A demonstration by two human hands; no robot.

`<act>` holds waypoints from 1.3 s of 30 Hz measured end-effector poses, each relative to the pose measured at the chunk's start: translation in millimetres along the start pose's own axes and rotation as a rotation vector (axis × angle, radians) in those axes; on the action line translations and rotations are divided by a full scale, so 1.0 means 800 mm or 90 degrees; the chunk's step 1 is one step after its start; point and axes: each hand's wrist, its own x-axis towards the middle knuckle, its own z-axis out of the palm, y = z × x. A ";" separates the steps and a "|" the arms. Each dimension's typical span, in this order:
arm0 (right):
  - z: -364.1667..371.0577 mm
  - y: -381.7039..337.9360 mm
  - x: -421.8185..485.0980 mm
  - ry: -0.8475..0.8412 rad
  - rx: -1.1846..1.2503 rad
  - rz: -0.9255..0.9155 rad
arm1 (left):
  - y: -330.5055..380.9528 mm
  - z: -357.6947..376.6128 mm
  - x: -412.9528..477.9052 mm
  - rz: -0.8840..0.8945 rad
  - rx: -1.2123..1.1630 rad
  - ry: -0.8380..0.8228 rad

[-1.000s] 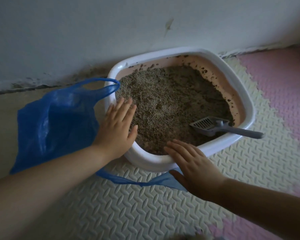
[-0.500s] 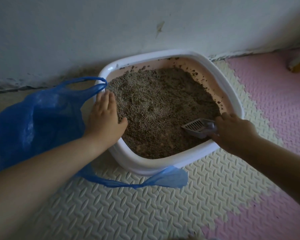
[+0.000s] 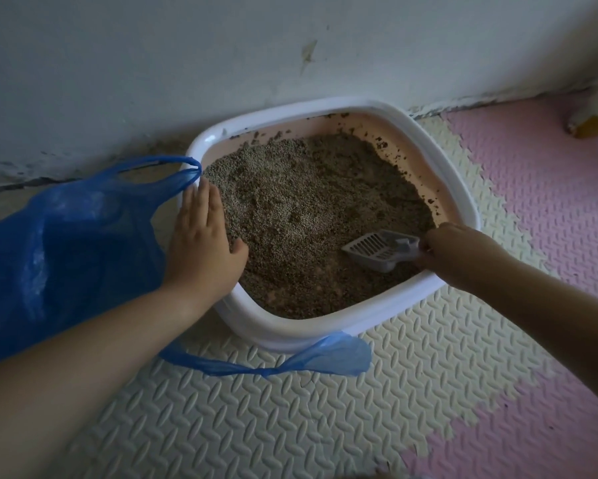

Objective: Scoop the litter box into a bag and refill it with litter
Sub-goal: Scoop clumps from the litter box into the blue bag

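A white litter box (image 3: 442,174) with a pink inner wall stands against the wall, filled with grey-brown litter (image 3: 307,209). A blue plastic bag (image 3: 66,243) lies at its left side, one handle draped on the rim and another strip trailing under the front. My left hand (image 3: 202,243) rests flat with straight fingers on the box's left rim, next to the bag. My right hand (image 3: 459,254) grips the handle of a grey slotted scoop (image 3: 377,252), whose head lies on the litter at the right.
The box sits on cream and pink foam floor mats (image 3: 325,409). The grey wall (image 3: 256,57) runs right behind it. A small white and yellow object (image 3: 594,115) lies at the far right by the wall.
My right hand left the box's front rim, went right and took hold of the scoop handle. My left hand slid a little left along the rim toward the bag.
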 end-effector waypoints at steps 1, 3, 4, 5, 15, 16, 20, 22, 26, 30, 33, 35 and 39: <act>-0.002 -0.002 -0.001 0.003 0.014 -0.018 | -0.001 0.000 -0.001 0.000 -0.018 0.002; -0.004 -0.009 -0.005 0.000 0.032 -0.057 | -0.003 0.000 -0.002 -0.003 -0.051 0.005; -0.004 -0.014 -0.006 -0.003 0.040 -0.069 | -0.004 0.001 -0.003 -0.003 -0.061 0.006; -0.004 -0.020 -0.007 -0.007 0.041 -0.077 | -0.005 0.001 -0.003 -0.003 -0.067 0.009; 0.005 -0.104 0.026 -0.009 0.150 -0.088 | 0.001 -0.001 -0.006 -0.069 -0.057 0.002; 0.006 -0.112 0.035 0.000 0.157 -0.088 | 0.002 -0.001 -0.005 -0.074 -0.054 -0.004; 0.007 -0.132 0.074 0.045 0.255 -0.053 | 0.003 -0.003 -0.005 -0.077 -0.044 -0.015; 0.003 -0.145 0.092 0.062 0.300 -0.051 | 0.003 -0.003 -0.005 -0.079 -0.044 -0.016; 0.000 -0.179 0.126 0.095 0.366 -0.037 | 0.004 -0.002 -0.005 -0.085 -0.037 -0.012; 0.012 -0.196 0.132 0.121 0.441 -0.061 | 0.006 -0.004 -0.005 -0.086 -0.036 -0.016; 0.022 -0.184 0.123 0.148 0.450 -0.080 | 0.008 -0.005 -0.005 -0.081 -0.031 -0.014; 0.027 -0.169 0.111 0.159 0.457 -0.093 | 0.008 -0.005 -0.005 -0.082 -0.026 -0.016; 0.023 -0.137 0.082 0.198 0.490 -0.118 | 0.010 -0.005 -0.005 -0.081 -0.023 -0.014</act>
